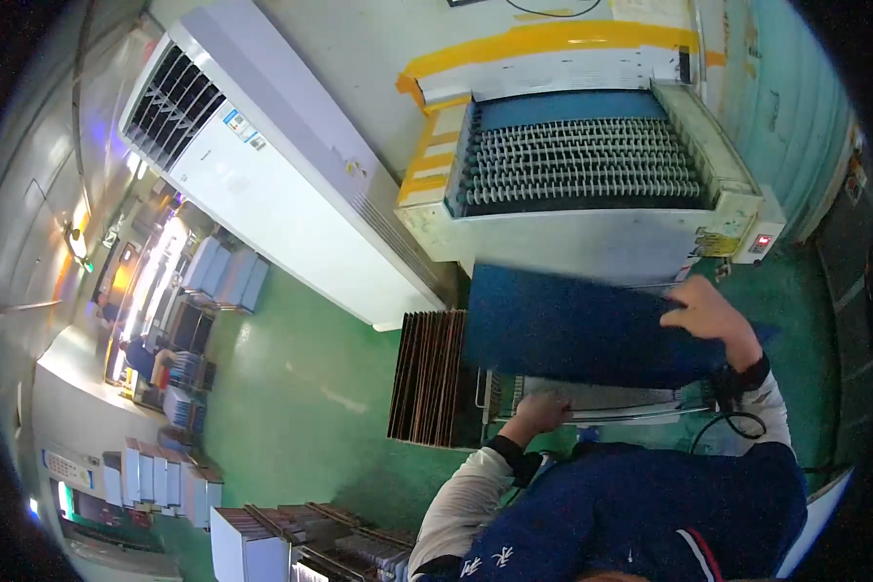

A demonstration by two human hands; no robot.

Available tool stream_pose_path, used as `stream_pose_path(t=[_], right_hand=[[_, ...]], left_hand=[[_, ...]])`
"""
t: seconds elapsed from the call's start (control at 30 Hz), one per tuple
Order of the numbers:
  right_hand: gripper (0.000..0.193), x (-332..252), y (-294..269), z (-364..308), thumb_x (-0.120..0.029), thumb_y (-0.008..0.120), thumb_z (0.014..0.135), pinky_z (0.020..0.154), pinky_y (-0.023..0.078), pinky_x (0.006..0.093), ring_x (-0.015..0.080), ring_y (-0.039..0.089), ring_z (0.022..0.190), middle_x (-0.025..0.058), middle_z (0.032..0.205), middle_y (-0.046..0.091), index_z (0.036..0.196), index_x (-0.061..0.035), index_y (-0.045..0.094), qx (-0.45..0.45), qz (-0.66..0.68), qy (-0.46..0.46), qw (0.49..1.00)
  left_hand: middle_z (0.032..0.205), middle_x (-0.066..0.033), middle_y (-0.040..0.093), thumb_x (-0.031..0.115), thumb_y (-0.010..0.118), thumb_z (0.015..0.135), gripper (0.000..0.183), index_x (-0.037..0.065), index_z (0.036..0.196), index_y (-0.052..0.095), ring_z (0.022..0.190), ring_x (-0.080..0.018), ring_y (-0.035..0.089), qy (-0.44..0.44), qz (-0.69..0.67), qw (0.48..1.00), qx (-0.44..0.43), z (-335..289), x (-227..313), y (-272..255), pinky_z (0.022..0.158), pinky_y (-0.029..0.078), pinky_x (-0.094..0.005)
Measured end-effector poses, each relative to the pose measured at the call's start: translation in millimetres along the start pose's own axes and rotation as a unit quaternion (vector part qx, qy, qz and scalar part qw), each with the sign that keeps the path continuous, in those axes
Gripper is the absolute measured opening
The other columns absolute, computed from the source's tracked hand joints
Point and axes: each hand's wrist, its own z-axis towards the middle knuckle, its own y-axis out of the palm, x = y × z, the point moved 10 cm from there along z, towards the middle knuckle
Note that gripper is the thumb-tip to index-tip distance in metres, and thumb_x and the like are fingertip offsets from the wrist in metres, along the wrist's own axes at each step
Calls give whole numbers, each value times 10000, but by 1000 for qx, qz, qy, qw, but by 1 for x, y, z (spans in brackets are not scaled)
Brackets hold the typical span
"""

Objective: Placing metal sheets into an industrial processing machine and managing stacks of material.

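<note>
A large dark blue flat panel [572,325] hangs tilted in front of me, its edges blurred by motion. My right hand [700,308] grips it at its right end, thumb and fingers closed on the edge. Below the panel's lower left part, my left hand [545,411] is curled beside the front rail of a rack [611,415]; whatever its fingers hold is hidden. A pale, flat surface shows in the rack under the panel. Left of it stands a slotted stack of brown-edged panels [427,378].
A roller conveyor machine [582,160] stands beyond the panel, with a small red display [763,241] at its right. A tall white air conditioner [291,184] is at left on the green floor [291,388]. More racks of panels [330,533] lie lower left. A black cable [732,419] loops near my right arm.
</note>
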Motion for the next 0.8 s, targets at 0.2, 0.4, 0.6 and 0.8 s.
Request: stream_pose_path(t=[0.2, 0.4, 0.6, 0.8], right_hand=[[327, 95, -36, -7, -113, 788, 839, 853, 516, 358, 180, 652, 918, 14, 1050, 715, 1145, -29, 710, 271, 397, 82, 873], [287, 143, -21, 12, -86, 769, 839, 782, 522, 375, 175, 647, 857, 36, 1048, 700, 1123, -78, 726, 385, 657, 125, 636], [190, 150, 52, 53, -122, 747, 873, 750, 534, 450, 237, 601, 805, 60, 895, 614, 1025, -49, 660, 222, 732, 212, 608], [131, 156, 95, 105, -138, 735, 912, 817, 534, 422, 220, 580, 869, 52, 895, 607, 897, -94, 612, 201, 795, 174, 545]], left_hand=[[1066, -136, 717, 390, 549, 994, 336, 135, 1137, 713, 997, -367, 684, 31, -11, 998, 56, 13, -10, 3, 817, 559, -511], [1020, -159, 725, 356, 622, 916, 283, 122, 1016, 745, 978, -394, 683, 44, -52, 995, 79, 15, -11, -4, 840, 540, -520], [1073, -108, 705, 409, 578, 967, 334, 141, 1131, 691, 1000, -369, 677, 56, -2, 997, 49, 25, -11, -2, 811, 553, -522], [1078, -131, 720, 335, 644, 898, 271, 138, 1059, 736, 1034, -367, 670, 20, -42, 996, 73, 17, -10, -16, 870, 531, -504]])
